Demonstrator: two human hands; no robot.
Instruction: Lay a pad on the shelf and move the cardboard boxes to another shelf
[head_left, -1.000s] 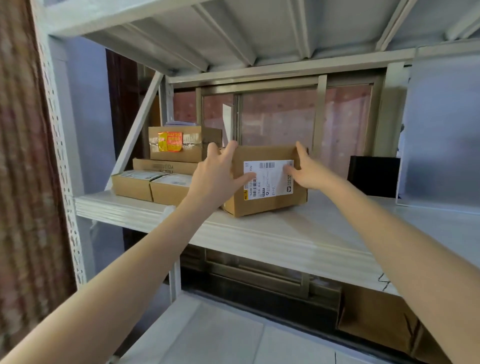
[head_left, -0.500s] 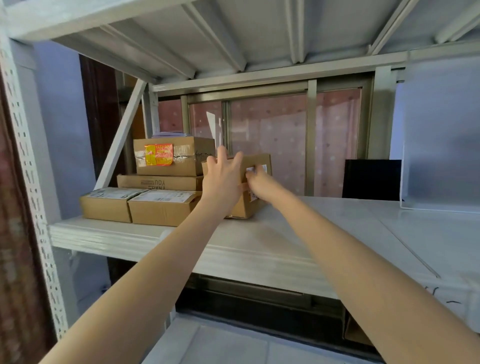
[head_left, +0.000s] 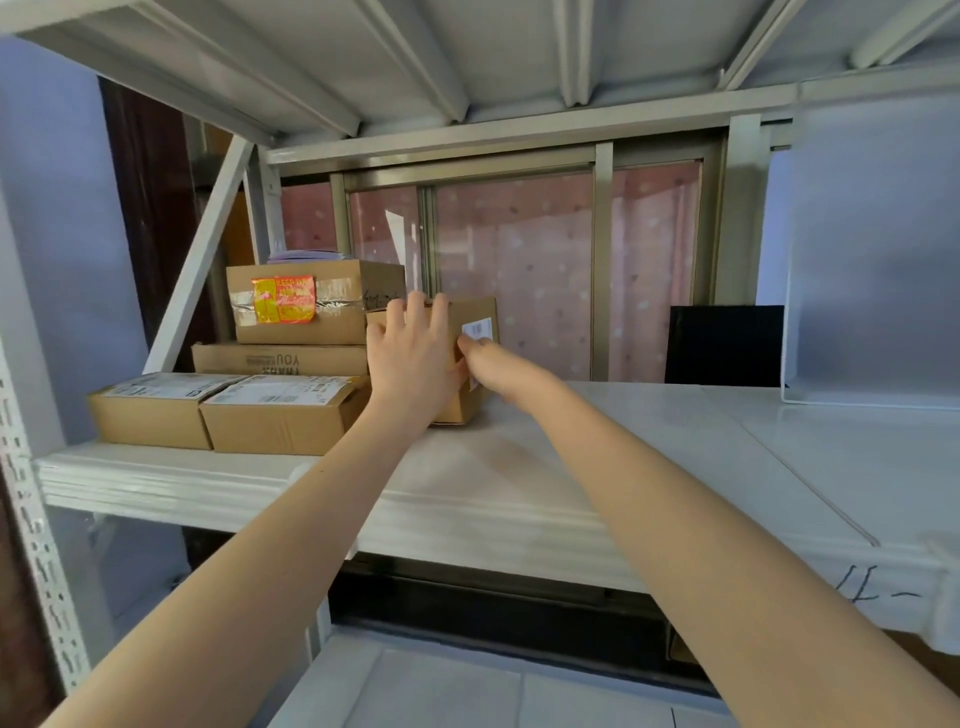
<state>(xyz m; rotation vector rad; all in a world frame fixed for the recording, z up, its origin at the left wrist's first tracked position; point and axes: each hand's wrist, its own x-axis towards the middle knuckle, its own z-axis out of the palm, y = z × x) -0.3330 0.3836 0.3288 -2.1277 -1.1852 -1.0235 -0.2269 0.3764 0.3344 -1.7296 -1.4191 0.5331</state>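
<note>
While both arms reach forward over the white padded shelf (head_left: 519, 483), I have my left hand (head_left: 415, 358) spread flat against the near face of a small cardboard box (head_left: 475, 332), fingers splayed and curling over its top edge. My right hand (head_left: 488, 361) presses the same box from the right, fingertips on its white barcode label (head_left: 477, 328); whether those fingers curl behind the box I cannot tell. That box sits on the pad, far back on the shelf. Just left of my left hand stands a stack: a taped box with an orange sticker (head_left: 298, 306) on a flat box (head_left: 280, 359), with two low labelled boxes (head_left: 228, 410) side by side in front of them, nearer the shelf edge. Well to the right of my right hand sits a black panel (head_left: 724, 345) before the window.
</note>
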